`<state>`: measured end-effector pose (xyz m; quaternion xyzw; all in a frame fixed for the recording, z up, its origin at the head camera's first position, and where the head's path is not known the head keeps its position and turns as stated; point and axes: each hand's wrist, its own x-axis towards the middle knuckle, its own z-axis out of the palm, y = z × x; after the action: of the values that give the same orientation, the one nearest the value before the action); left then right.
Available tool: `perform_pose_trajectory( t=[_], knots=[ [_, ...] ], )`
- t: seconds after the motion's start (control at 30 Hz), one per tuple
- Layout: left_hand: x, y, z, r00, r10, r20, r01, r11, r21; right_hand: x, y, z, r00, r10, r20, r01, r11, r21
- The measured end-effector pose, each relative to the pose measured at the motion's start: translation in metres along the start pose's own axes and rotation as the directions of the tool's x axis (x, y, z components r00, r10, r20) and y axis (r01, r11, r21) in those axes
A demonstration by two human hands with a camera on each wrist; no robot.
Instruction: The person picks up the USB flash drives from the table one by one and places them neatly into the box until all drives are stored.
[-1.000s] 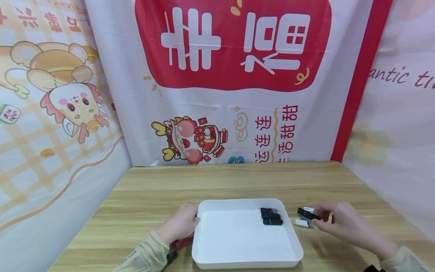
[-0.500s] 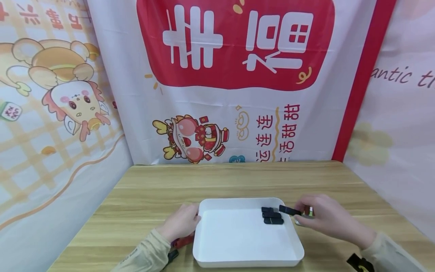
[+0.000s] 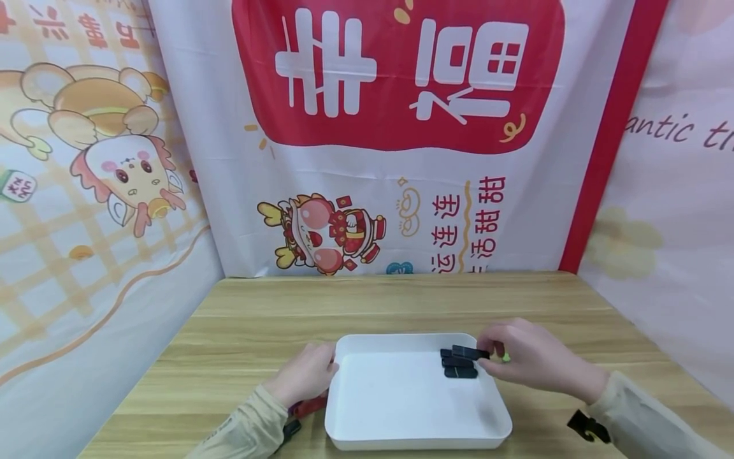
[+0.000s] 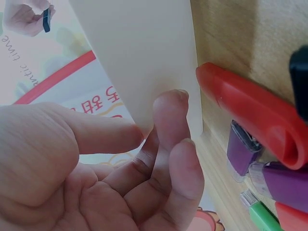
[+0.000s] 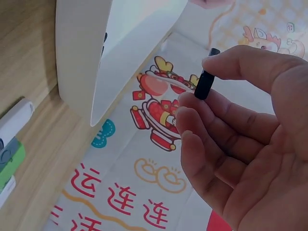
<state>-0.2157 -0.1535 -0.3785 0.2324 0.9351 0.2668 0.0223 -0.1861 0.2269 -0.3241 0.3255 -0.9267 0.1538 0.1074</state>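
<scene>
In the head view my right hand [image 3: 530,357] is over the right wall of the white tray [image 3: 395,408]. Between thumb and fingers it pinches a black USB flash drive [image 5: 205,83], held above the tray's far right corner. Below that drive, several black USB flash drives [image 3: 460,372] lie side by side on the tray floor, partly covered. My left hand [image 3: 304,377] grips the tray's left wall; the left wrist view has the thumb at the rim and curled fingertips [image 4: 171,118] against the outer side.
Left of the tray lie a red USB stick [image 4: 245,108], purple ones [image 4: 243,149] and a green one [image 4: 262,214], partly hidden by my left arm in the head view. Right of it lie a white stick [image 5: 17,115] and a green one [image 5: 14,156]. Printed cloth surrounds the table.
My right hand has moved left from the sticks beside the tray to above its far right corner, carrying the black USB flash drive. My left hand has kept its grip on the wall.
</scene>
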Motion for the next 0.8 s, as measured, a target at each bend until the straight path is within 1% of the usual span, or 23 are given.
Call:
perform_pose_trajectory(
  t=[0.07,0.23,0.33,0.4,0.57,0.8],
  knots=[
    [-0.001,0.0,0.0,1.0,-0.002,0.006,0.002,1.0,-0.003,0.003,0.0,0.001,1.0,0.012,0.021,-0.012,1.0,-0.001],
    [-0.001,0.001,0.001,1.0,-0.01,0.023,0.011,0.999,-0.047,0.011,0.002,0.007,0.998,0.036,0.056,-0.036,0.999,0.005],
    [-0.001,0.0,0.0,1.0,-0.011,0.028,0.013,0.998,-0.068,0.015,0.006,0.013,0.995,0.045,0.092,-0.047,0.999,0.011],
    [-0.001,0.0,0.001,0.999,-0.022,0.035,0.025,0.997,-0.074,0.018,0.008,0.018,0.991,0.041,0.125,-0.043,0.999,0.014],
    [0.0,0.0,0.001,0.999,-0.033,0.035,0.036,0.997,-0.07,0.022,0.013,0.032,0.982,0.018,0.186,-0.012,0.999,-0.03],
    [0.0,0.0,0.001,0.999,-0.022,0.027,0.024,0.998,-0.059,0.026,0.013,0.044,0.974,0.021,0.224,0.003,0.994,-0.108]
  ],
)
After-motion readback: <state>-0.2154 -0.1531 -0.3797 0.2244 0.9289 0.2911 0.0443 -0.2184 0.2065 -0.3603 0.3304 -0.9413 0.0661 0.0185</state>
